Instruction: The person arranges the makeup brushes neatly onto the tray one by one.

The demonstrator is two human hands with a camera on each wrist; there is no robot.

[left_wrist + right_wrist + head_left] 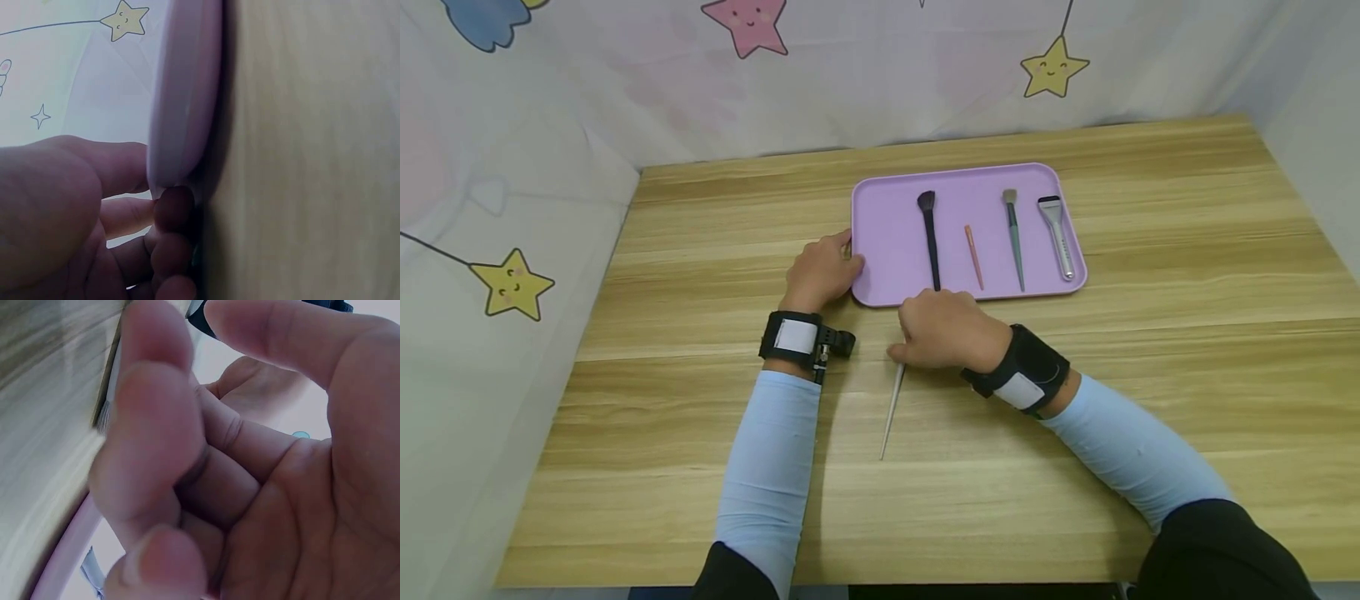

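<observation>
My left hand (823,271) pinches the left end of a lilac tray (887,250); in the left wrist view the thumb lies at the rim and the fingertips curl against the underside. Just in front of the tray, my right hand (951,332) is low over a makeup brush with a pale tapered handle (891,412), which points toward me. In the right wrist view its bristles (104,419) show close to the tabletop, behind loosely bent fingers (150,425). A gap separates thumb and forefinger there. The fingers hide the brush's middle.
On the tray lie a black brush (932,242), a short orange stick (974,257), a green-handled brush (1013,242) and a flat clear-handled brush (1057,237). The wooden table (1150,400) meets a cartoon-printed curtain (880,75) at the back.
</observation>
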